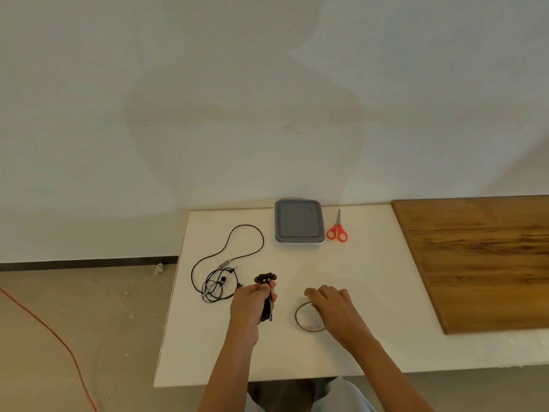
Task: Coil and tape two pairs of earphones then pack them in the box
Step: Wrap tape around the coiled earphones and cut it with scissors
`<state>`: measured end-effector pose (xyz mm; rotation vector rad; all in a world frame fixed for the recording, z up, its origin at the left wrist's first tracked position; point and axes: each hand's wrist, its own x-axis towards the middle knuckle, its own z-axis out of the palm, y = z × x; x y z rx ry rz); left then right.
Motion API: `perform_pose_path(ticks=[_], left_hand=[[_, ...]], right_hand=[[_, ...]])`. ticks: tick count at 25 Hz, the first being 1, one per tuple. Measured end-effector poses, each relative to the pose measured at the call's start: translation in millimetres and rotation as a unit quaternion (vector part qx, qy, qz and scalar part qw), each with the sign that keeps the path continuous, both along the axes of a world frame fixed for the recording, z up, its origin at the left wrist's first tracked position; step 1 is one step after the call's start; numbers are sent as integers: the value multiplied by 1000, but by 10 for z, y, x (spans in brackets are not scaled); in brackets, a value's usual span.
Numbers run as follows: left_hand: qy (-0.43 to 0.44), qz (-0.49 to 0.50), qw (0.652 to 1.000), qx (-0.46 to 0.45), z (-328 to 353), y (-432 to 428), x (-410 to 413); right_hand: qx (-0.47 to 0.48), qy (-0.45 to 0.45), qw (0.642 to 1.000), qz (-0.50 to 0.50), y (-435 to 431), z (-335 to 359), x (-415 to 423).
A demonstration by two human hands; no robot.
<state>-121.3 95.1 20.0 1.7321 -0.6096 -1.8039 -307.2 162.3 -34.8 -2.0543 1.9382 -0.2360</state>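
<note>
Earphones: two black pairs | coiled pair [268, 311] clenched in your left hand [252, 304], mid-desk [371, 278] | loose pair [220, 281] tangled near left edge | right hand [330, 304] rests, fingers relaxed, on one tape roll [299, 322] | one lidded box [298, 222], one scissors [337, 230] just beside it, far edge | wooden board [481, 263] at right.

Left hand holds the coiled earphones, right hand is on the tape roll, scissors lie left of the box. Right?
No: the head view shows the scissors lying right of the box; the rest holds.
</note>
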Motion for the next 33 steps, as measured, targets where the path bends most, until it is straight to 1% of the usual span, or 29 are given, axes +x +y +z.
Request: perform_pose_path(ticks=[3, 5, 7, 8, 9, 11, 13, 14, 17, 19, 21, 23, 25, 29, 31, 33], left_hand=[[-5, 11, 1000, 4, -44, -16, -43], [-4, 17, 1000, -2, -37, -30, -40], [7, 18, 1000, -1, -16, -50, -41], [13, 15, 1000, -1, -4, -58, -47], [15, 10, 1000, -3, 15, -64, -57], [8, -2, 1000, -8, 36, -71, -74], [-8, -20, 1000, -17, 47, -78, -77], [-15, -30, 999, -21, 56, -81, -79], [-7, -39, 999, -25, 90, -81, -92], [-5, -47, 998, -28, 111, -75, -103], [-13, -57, 998, -33, 124, -63, -100], [-18, -60, 997, -35, 141, -50, -103], [-22, -64, 997, -35, 187, -32, -115], [-22, -78, 996, -46, 325, 11, -131], [-27, -94, 994, -56, 393, 40, -126], [-40, -106, 991, -69, 453, 64, -120]], right_hand=[[-1, -53, 998, -36, 77, -204, -25], [28, -72, 996, -43, 116, -311, -68], [54, -115, 991, -48, 91, -334, -113], [47, -146, 986, -61, 49, -303, -133], [16, -181, 979, -91, -21, -286, -166], [-66, -210, 958, -184, -272, -280, -263], [-72, -192, 943, -260, -619, -232, -368], [-59, -173, 947, -265, -785, -224, -413], [1, -106, 970, -219, -1090, -323, -502], [27, -81, 972, -217, -1095, -383, -512], [-15, -102, 960, -260, -987, -372, -424], [-57, -120, 940, -314, -838, -314, -308], [-62, -126, 920, -366, -686, -251, -234], [-30, -162, 881, -443, -432, -143, -192], [-1, -140, 882, -450, -325, -98, -158], [42, -87, 900, -426, -246, -54, -122]])
